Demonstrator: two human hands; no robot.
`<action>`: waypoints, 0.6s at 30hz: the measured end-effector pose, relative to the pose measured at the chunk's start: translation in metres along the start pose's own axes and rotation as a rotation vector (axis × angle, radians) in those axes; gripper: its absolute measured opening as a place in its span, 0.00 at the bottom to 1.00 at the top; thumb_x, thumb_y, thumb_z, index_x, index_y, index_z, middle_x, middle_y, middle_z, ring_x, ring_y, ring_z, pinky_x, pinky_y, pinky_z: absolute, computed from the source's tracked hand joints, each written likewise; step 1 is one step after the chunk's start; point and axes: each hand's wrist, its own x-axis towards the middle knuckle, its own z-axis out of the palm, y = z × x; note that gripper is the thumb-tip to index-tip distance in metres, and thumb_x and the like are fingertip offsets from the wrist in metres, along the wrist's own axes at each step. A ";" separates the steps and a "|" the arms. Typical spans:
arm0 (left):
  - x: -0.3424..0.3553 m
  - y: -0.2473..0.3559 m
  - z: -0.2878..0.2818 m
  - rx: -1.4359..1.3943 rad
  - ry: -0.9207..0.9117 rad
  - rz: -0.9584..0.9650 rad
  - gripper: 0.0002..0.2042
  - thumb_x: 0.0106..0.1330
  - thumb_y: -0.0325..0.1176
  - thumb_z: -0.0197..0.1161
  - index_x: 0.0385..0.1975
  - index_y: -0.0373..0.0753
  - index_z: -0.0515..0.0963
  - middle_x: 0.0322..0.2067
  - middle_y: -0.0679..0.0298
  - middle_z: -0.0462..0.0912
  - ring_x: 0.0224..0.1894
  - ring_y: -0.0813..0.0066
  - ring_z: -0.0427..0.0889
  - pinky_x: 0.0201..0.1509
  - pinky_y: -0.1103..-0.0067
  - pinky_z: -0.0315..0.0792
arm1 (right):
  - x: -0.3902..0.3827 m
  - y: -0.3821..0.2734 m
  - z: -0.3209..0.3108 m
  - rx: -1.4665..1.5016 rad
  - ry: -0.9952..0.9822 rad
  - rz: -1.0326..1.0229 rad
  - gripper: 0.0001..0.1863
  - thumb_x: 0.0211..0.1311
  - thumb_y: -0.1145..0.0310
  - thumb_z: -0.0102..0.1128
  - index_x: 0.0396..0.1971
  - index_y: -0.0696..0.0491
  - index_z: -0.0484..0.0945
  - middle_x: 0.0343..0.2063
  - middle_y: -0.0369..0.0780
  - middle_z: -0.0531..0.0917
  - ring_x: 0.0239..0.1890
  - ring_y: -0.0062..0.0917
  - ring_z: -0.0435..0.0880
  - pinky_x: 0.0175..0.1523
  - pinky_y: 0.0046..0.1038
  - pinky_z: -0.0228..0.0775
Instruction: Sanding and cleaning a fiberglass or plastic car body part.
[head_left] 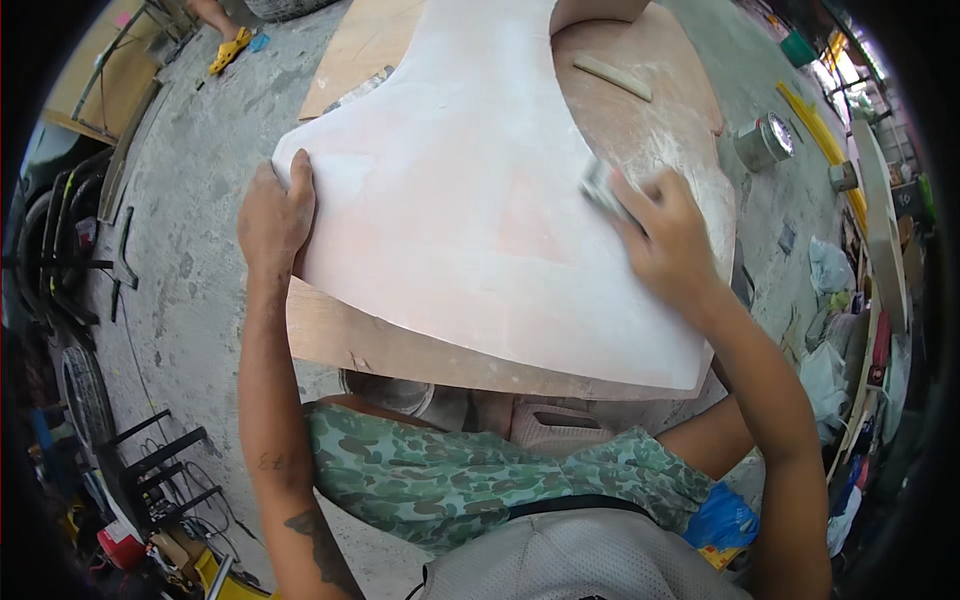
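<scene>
A large curved panel shaped like a car fender [450,200], coated in patchy white and pale pink, lies across a wooden board. My left hand [277,213] grips the panel's left edge, thumb on top and fingers curled over the side. Close to the cut-out curve on the right, my right hand [672,235] holds a small greyish sanding block [606,190] against the panel's surface. Motion blurs the block and my fingers, so its exact form is unclear. White dust coats the board [665,130] beside the curve.
A thin stick [612,78] lies on the board. Right of it, a metal can [764,142] stands on the concrete floor near a yellow bar [820,140] and plastic bags [828,268]. Tyres [87,395] and a black metal frame [165,470] are at left. Someone's yellow clog [230,52] shows far left.
</scene>
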 end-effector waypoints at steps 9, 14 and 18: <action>0.004 0.005 0.013 -0.013 0.002 0.019 0.30 0.71 0.55 0.49 0.45 0.26 0.78 0.44 0.37 0.82 0.49 0.40 0.82 0.54 0.58 0.74 | 0.071 0.013 0.038 -0.019 0.154 -0.083 0.17 0.55 0.72 0.63 0.47 0.50 0.80 0.33 0.49 0.74 0.38 0.43 0.76 0.42 0.42 0.71; 0.004 0.018 0.001 -0.008 -0.011 -0.014 0.31 0.71 0.55 0.48 0.47 0.25 0.77 0.44 0.36 0.82 0.49 0.40 0.82 0.55 0.57 0.73 | -0.014 0.005 -0.013 0.013 -0.098 0.060 0.20 0.54 0.75 0.64 0.50 0.51 0.80 0.32 0.48 0.73 0.37 0.42 0.76 0.41 0.41 0.70; 0.008 0.016 0.010 0.012 0.031 0.013 0.31 0.71 0.55 0.48 0.46 0.25 0.77 0.44 0.37 0.83 0.48 0.40 0.82 0.55 0.57 0.73 | 0.083 0.014 0.031 -0.057 0.125 -0.017 0.17 0.57 0.72 0.62 0.48 0.49 0.81 0.34 0.48 0.74 0.39 0.43 0.76 0.44 0.44 0.71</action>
